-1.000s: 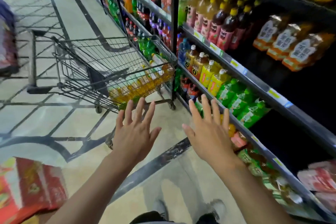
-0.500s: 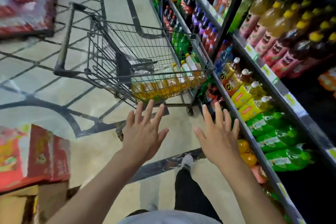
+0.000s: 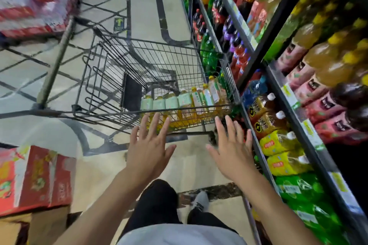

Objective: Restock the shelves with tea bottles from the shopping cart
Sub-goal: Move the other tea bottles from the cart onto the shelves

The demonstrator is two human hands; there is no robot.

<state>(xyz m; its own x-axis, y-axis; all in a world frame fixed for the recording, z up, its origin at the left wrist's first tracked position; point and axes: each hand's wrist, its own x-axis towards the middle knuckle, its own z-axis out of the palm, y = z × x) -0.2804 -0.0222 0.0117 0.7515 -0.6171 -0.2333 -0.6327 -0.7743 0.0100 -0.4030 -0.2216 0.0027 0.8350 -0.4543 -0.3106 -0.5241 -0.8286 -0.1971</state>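
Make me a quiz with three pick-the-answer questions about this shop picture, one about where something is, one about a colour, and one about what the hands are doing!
1. Where are the tea bottles in the shopping cart?
A. At the end nearest the person
B. On the handle
C. On the floor under it

2. What colour is the box at the lower left?
A. Blue
B. Red
C. Black

3. What are the left hand and right hand doing?
A. Each grips a bottle
B. Both hold the cart
C. Both are spread and hold nothing

Answers:
1 A, the bottles stand in a row against the cart's near wall.
2 B, its sides are red.
3 C, the fingers are straight and nothing is in them.
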